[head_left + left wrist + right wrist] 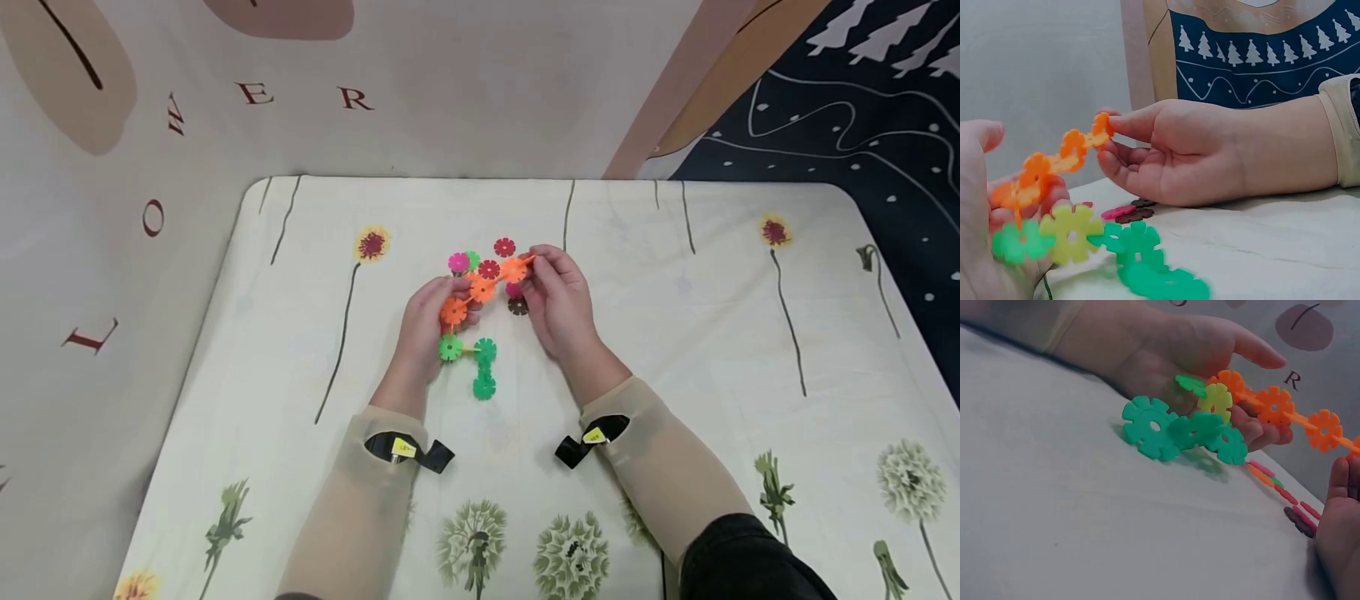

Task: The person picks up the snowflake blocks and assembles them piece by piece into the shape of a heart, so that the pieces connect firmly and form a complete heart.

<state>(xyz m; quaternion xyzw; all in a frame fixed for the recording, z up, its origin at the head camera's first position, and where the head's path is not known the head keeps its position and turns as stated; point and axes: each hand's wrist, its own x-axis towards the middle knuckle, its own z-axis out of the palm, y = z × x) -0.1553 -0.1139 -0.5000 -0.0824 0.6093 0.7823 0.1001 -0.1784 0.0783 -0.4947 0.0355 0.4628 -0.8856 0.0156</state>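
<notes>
A chain of interlocking plastic flower discs (pixel 483 289) hangs between the two hands, with an orange stretch, then a yellow disc (pixel 1072 234) and green discs (pixel 1150 427) trailing at its lower end. My right hand (pixel 557 304) pinches the last orange disc (pixel 1102 129) between thumb and fingertips. Under the orange part lies my left hand (pixel 1175 359), its loosely bent fingers bearing the chain while the thumb stands away from it. The green end dangles down close over the tablecloth, between the wrists.
Loose flower discs lie on the table beyond the hands: pink (pixel 458 262), red (pixel 504 247), green and dark brown (pixel 517 307). A flower-printed cloth (pixel 675 333) covers the table. Pale patterned fabric (pixel 480 92) rises behind the far edge.
</notes>
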